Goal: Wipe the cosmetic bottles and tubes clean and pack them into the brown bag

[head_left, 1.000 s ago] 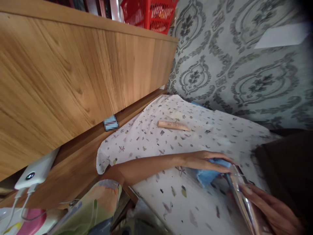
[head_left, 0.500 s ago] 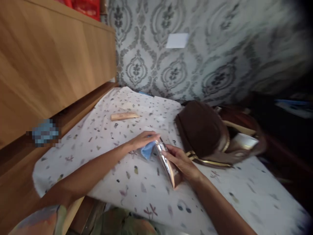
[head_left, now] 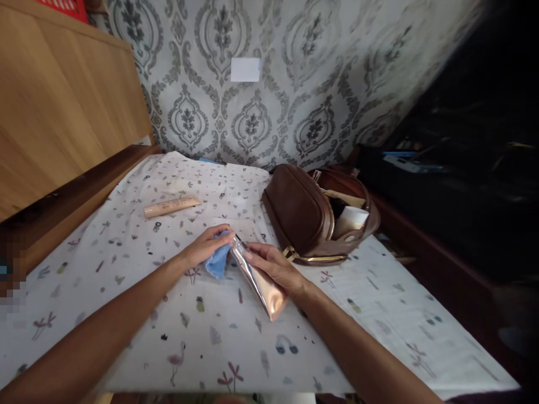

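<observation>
At the far left a wooden cabinet [head_left: 63, 95] rises, with part of a red basket [head_left: 63, 8] on its top. Below the cabinet, a brown ledge [head_left: 90, 193] follows the left side of the bench [head_left: 236, 348], whose white covering is printed with palms, pineapples and a flamingo. On the left part of the bench lies a slim beige tube [head_left: 170, 207], on its side, its narrow end to the right, apart from both hands.

Next comes the left hand [head_left: 206, 246], reaching in from the lower left with a bare forearm. Its grip pinches a blue cloth [head_left: 218, 264], which hangs below the fingers and meets the upper end of a shiny tube [head_left: 261, 283]. That tube, rose gold and mirror-like, is in front of the person, near the middle of the bench, slanting from upper left down to its broad, flat end at lower right. The right hand [head_left: 275, 268] holds it from the right side, its grip closed round the tube's body, thumb on top.

Just beyond the right hand stands a brown bag [head_left: 297, 216], unzipped, with a white item [head_left: 354, 217] showing inside. Behind, a white card [head_left: 245, 69] is on the patterned wall [head_left: 252, 120]. The far right is dark, its details hard to tell.
</observation>
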A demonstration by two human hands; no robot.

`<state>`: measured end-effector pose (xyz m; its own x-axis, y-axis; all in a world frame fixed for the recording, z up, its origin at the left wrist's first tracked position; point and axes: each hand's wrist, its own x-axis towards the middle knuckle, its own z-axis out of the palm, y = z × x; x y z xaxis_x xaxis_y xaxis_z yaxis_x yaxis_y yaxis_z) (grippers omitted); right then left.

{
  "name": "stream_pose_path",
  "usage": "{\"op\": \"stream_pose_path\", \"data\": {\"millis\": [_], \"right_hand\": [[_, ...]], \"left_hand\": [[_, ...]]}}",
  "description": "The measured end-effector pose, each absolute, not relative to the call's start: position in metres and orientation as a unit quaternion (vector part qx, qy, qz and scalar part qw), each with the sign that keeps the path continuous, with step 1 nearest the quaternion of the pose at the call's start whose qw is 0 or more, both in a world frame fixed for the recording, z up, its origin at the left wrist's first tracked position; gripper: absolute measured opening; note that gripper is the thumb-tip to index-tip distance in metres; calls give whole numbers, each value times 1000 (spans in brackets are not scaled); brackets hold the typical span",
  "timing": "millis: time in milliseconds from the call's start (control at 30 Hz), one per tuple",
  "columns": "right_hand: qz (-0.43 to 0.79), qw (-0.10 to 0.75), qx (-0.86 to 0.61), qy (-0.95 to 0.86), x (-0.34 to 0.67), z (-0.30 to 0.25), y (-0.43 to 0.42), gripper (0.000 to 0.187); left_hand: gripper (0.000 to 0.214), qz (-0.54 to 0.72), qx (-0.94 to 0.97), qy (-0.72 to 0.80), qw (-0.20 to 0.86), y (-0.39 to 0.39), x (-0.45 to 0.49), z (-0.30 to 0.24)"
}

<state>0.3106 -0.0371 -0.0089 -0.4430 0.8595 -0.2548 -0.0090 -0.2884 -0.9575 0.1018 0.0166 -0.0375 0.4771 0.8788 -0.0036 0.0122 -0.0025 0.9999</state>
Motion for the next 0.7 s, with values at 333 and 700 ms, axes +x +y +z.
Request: {"op": "stream_pose_path", "data": {"millis": [333,700], "right_hand": [[680,338,-409,-506,309,-8,-38,56],[700,366,-378,-483,315,-19,-34,56]], "left_hand": [[48,347,602,323,643,4,97,-18],[48,344,626,430,552,1,105,-23]]}}
